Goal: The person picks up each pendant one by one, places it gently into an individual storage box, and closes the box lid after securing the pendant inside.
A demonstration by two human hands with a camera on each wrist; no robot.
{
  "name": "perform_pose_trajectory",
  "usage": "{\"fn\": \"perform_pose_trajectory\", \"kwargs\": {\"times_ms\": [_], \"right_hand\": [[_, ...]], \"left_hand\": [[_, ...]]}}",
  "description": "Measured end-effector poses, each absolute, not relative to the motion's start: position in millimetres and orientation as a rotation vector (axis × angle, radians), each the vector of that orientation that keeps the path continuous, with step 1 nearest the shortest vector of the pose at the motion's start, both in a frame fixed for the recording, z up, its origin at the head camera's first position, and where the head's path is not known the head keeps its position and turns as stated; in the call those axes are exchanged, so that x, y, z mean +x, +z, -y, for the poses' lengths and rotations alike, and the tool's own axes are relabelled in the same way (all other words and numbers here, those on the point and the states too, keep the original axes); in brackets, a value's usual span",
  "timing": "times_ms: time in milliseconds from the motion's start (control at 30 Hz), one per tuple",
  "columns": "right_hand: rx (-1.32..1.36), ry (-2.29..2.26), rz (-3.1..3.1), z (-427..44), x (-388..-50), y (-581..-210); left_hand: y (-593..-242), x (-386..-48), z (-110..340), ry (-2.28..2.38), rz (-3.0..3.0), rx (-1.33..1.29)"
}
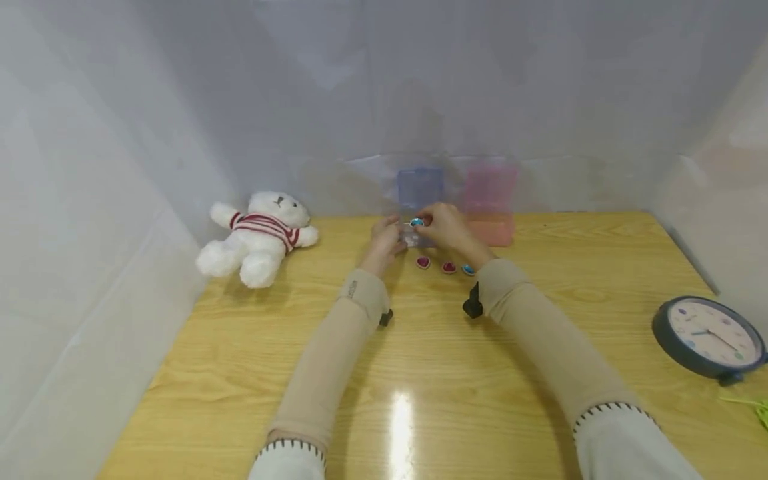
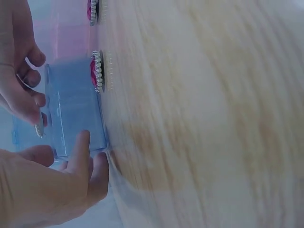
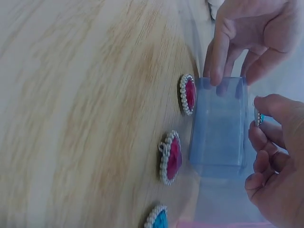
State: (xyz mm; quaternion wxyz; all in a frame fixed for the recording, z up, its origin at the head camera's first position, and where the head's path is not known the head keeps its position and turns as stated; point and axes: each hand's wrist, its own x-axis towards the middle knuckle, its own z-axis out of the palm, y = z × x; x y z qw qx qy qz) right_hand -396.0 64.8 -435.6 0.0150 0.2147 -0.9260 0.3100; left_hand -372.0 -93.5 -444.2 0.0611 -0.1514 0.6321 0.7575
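Observation:
My right hand [image 1: 449,228] pinches a blue heart-shaped gem pendant [image 1: 417,223] with a beaded silver rim between thumb and fingers, above the clear blue plastic box [image 3: 219,126]. That box stands on the table with its lid [image 1: 420,187] raised against the wall. At its left end, my left hand [image 1: 382,245] touches the box with fingers extended. In front of it lie two magenta gem pendants, one [image 3: 188,95] close to the box's front wall and another [image 3: 172,159] beside it. A second blue gem pendant [image 1: 468,270] lies to their right, near my right wrist.
A pink plastic box [image 1: 491,230] stands open right of the blue one. On the left lies a white teddy bear [image 1: 264,230] in a striped sweater. A dark-rimmed clock [image 1: 708,337] is at the right, with something green [image 1: 762,413] at the table's edge.

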Motion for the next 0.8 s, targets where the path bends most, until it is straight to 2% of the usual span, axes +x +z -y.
{"fn": "perform_pose_trajectory", "kwargs": {"times_ms": [367,800], "right_hand": [[0.637,0.95,2.892,-53.7,-401.7,-436.3],[0.65,0.972,2.844,-74.0,-401.0,-430.8]], "left_hand": [[-445.2,-371.4,92.9,2.328,-1.89,-0.444],[-444.8,-372.1,95.8,2.335,-1.878,-0.446]]}}
